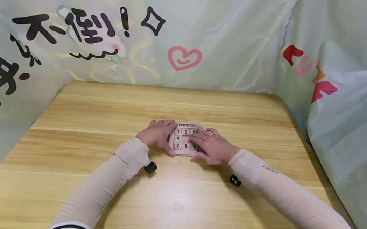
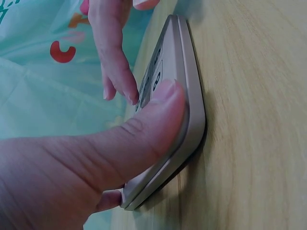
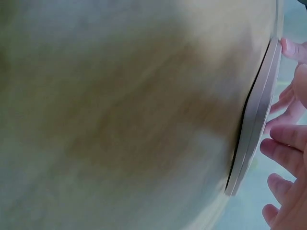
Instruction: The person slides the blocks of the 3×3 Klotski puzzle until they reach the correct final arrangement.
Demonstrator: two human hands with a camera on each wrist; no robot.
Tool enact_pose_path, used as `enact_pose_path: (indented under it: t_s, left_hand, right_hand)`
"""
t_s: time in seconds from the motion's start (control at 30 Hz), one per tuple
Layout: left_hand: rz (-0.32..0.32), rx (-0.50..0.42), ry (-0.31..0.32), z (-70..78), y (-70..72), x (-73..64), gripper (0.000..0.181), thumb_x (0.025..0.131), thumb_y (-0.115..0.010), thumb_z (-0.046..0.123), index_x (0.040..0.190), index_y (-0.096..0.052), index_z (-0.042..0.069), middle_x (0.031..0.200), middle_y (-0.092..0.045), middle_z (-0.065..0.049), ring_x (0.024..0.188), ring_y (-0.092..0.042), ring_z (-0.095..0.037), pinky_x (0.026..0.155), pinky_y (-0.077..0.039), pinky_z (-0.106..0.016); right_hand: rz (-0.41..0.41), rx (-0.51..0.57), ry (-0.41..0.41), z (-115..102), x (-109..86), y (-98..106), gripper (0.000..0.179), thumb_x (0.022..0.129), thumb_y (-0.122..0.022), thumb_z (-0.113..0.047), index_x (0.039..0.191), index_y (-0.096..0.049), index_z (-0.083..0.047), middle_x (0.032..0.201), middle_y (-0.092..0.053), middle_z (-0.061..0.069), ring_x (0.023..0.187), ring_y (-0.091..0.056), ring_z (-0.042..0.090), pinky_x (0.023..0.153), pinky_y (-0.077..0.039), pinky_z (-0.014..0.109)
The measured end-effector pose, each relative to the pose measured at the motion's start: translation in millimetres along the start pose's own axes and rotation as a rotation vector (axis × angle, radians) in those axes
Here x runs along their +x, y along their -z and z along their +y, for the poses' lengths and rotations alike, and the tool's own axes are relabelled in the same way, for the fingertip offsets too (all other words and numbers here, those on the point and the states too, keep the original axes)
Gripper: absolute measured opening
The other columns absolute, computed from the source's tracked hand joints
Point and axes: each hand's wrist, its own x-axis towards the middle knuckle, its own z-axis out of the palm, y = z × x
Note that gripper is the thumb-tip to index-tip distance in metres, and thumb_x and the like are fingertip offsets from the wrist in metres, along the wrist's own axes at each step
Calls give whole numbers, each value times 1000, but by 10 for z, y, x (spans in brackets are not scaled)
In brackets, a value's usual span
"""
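A square sliding number puzzle (image 1: 181, 152) lies flat on the wooden table, its white tiles marked 1, 2, 6, 4, 7, 8 and 5. A gap shows beside the 4, and the right end of that row is hidden under fingers. My left hand (image 1: 158, 134) holds the puzzle's left side, fingers at the far corner and thumb (image 2: 160, 112) on the near corner. Over the right side, my right hand (image 1: 214, 147) reaches with fairly straight fingers, fingertips at the middle row and thumb near the lower right corner. The right wrist view shows the puzzle's edge (image 3: 252, 127) beside spread fingers (image 3: 283, 155).
Around the puzzle spreads the wood-grain table (image 1: 178, 198). A pale printed cloth (image 1: 238, 44) hangs behind it and along both sides. Each sleeved wrist carries a small black device, one at the left wrist (image 1: 150, 167) and another at the right wrist (image 1: 235, 181).
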Motion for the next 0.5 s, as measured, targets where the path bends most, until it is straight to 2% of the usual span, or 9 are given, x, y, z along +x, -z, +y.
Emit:
enact_pose_path:
  t_s: [0.27, 0.5]
  left_hand:
    - [-11, -4, 1, 21, -11, 2, 117, 62, -84, 57, 154, -26, 12, 160, -18, -7, 144, -17, -36, 116, -4, -56]
    - [7, 5, 1, 27, 6, -3, 117, 61, -85, 56, 153, -28, 12, 160, -20, -8, 143, -19, -36, 116, -6, -57]
  right_hand:
    - [6, -11, -10, 54, -34, -17, 66, 98, -43, -53, 145, -43, -6, 147, -44, 10, 143, -22, 36, 112, -24, 56]
    - [13, 21, 16, -52, 41, 0, 64, 98, -45, -50, 146, -43, -7, 148, -43, 11, 143, -23, 36, 113, -22, 57]
